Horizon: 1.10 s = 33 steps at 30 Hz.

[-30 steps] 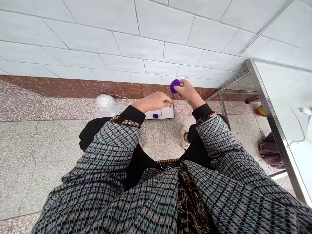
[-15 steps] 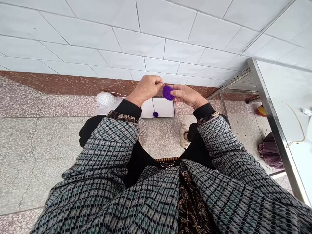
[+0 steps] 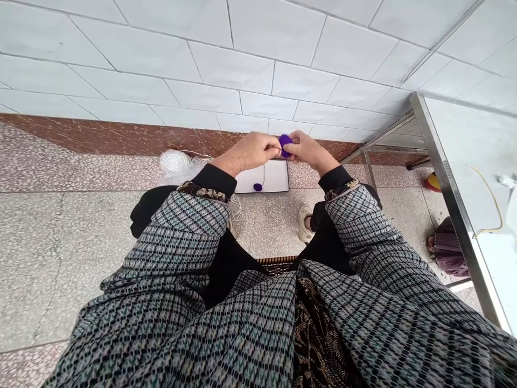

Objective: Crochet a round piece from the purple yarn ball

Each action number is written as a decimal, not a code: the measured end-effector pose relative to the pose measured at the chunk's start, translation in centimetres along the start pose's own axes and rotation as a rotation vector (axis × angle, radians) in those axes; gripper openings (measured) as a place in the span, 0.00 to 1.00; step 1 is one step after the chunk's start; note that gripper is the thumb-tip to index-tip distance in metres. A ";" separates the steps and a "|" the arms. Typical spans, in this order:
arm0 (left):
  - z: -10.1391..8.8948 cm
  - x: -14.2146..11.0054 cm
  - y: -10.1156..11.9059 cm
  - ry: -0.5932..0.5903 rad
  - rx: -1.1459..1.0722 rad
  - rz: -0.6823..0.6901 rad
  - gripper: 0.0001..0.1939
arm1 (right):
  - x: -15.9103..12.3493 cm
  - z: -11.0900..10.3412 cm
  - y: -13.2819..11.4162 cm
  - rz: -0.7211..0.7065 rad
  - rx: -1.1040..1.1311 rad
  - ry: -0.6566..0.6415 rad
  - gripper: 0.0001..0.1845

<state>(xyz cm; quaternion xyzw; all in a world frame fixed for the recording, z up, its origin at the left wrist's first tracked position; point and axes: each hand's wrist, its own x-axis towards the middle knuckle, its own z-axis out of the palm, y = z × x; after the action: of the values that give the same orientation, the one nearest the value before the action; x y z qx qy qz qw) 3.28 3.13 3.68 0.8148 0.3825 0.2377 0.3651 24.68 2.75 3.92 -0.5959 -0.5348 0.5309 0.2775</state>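
Note:
A small purple ball of yarn is gripped in the fingers of my right hand, in front of the wall's brown base strip. Close against its left side, my left hand pinches the purple yarn strand between thumb and forefinger. Below the hands, a shallow white box with a dark rim stands on the floor. A second, smaller purple yarn ball lies in it near the front edge, with a strand running up from it towards my hands.
A white yarn ball in clear plastic lies on the floor to the left, and loose white yarn is by my left foot. At right stands a metal-framed table; under it are a red-and-yellow object and dark purple cloth.
The held yarn ball has shifted slightly right and up and is turned in my right hand. My left hand has moved right and a little down, closer to the ball.

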 end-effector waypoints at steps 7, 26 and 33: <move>-0.4 0.1 -1.9 0.113 -0.019 -0.061 0.11 | -4.4 0.8 0.8 0.055 0.239 -0.315 0.10; 2.9 -4.2 3.3 0.019 0.013 0.062 0.07 | -8.5 3.2 -0.4 0.100 0.009 0.149 0.15; 0.5 -3.9 2.4 0.026 -0.060 -0.119 0.05 | -10.4 2.9 0.5 0.085 0.303 -0.226 0.09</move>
<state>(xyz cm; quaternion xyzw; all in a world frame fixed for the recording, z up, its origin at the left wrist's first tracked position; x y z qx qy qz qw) 2.31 -1.26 4.83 0.7761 0.4280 0.2376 0.3977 23.58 -7.72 6.18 -0.5059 -0.4510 0.6800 0.2798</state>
